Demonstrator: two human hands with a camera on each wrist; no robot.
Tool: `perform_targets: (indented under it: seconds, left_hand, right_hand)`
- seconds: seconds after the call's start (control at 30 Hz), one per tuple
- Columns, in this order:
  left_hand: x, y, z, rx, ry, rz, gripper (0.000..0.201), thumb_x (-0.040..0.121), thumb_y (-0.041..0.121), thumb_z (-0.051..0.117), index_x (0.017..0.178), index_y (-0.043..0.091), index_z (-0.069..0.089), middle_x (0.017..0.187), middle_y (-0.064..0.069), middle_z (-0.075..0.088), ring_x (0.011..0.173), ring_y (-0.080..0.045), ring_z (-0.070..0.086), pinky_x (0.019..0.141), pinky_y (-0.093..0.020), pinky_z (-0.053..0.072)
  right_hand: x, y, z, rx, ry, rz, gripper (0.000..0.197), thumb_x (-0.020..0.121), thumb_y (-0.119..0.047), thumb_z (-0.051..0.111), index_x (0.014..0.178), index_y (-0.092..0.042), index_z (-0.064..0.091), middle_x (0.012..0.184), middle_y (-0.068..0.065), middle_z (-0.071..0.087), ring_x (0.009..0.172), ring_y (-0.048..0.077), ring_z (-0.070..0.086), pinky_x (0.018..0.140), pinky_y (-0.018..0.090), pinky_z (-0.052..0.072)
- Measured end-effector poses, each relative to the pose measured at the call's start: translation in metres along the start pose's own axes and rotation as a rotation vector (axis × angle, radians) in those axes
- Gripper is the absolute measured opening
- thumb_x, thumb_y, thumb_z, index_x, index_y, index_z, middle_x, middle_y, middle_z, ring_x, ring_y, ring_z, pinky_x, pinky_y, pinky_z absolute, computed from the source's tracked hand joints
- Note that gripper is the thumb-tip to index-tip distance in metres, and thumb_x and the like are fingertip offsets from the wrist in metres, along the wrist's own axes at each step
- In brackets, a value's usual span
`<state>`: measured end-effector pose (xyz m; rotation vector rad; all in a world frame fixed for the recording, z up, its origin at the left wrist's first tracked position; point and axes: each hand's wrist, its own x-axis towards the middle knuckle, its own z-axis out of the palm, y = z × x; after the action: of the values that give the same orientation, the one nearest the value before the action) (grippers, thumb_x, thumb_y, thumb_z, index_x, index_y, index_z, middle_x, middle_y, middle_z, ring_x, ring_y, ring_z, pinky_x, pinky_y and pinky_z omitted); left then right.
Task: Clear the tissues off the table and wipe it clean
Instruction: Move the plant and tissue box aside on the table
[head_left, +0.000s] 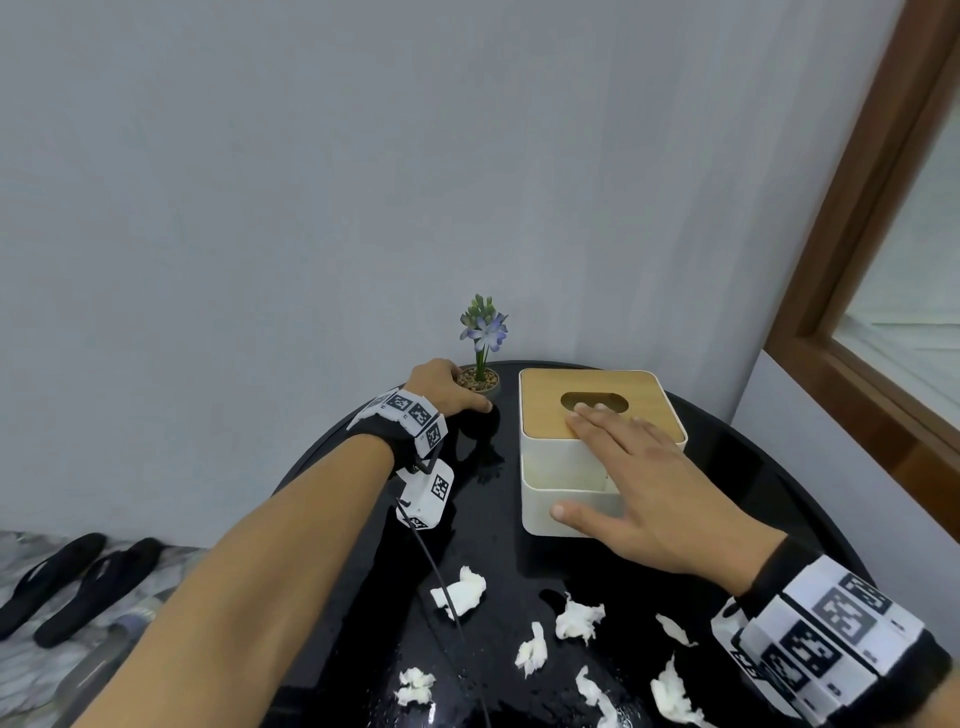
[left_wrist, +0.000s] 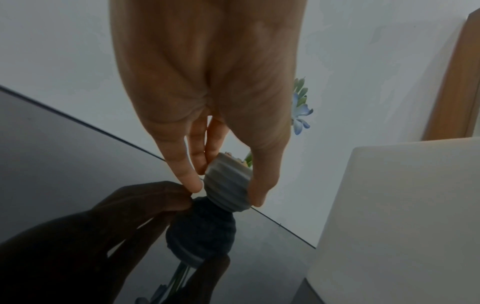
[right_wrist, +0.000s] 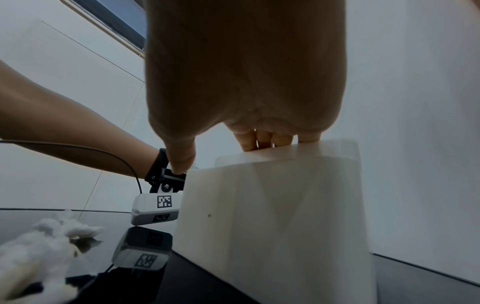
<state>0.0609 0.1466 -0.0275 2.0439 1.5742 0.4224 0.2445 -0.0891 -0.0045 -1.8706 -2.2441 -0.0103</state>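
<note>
Several crumpled white tissues (head_left: 579, 618) lie scattered on the near part of the round glossy black table (head_left: 753, 467); one shows blurred in the right wrist view (right_wrist: 39, 246). My left hand (head_left: 467, 397) (left_wrist: 226, 192) reaches to the table's far edge and pinches a small ribbed grey flower pot (head_left: 480, 382) (left_wrist: 228, 181) between thumb and fingers. My right hand (head_left: 597, 457) (right_wrist: 221, 156) lies on the white tissue box (head_left: 561, 483) (right_wrist: 272, 216). Its straight fingers rest on the wooden lid (head_left: 545, 405) by the slot, and the thumb lies against the front wall.
A grey wall stands close behind the table, with a wooden window frame (head_left: 857, 312) to the right. Black sandals (head_left: 78, 577) lie on the floor at left. A thin black cable (head_left: 441, 582) from the left wrist camera crosses the table over one tissue.
</note>
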Motion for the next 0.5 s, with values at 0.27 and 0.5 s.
perform_targets:
  seconds: [0.27,0.5]
  left_hand:
    - [-0.022,-0.012,-0.006,-0.065,0.017,-0.037,0.083,0.065,0.048,0.083,0.132,0.010,0.051,0.127,-0.005,0.058,0.115,-0.021,0.055,0.085,-0.028,0.042]
    - [-0.075,-0.020,-0.008,-0.135,0.005,0.049,0.078,0.069,0.047,0.080,0.133,0.015,0.051,0.127,0.001,0.061,0.108,-0.012,0.055,0.087,-0.024,0.039]
  right_hand:
    - [0.000,0.003,0.004,0.003,0.023,-0.021,0.093,0.079,-0.076,0.033,0.152,-0.021,0.018,0.160,-0.006,0.017,0.148,0.012,0.011,0.120,0.032,0.004]
    - [-0.001,0.003,0.003,0.010,0.017,-0.007,0.091,0.079,-0.075,0.025,0.151,-0.020,0.020,0.160,-0.003,0.019,0.148,0.015,0.014,0.121,0.035,0.008]
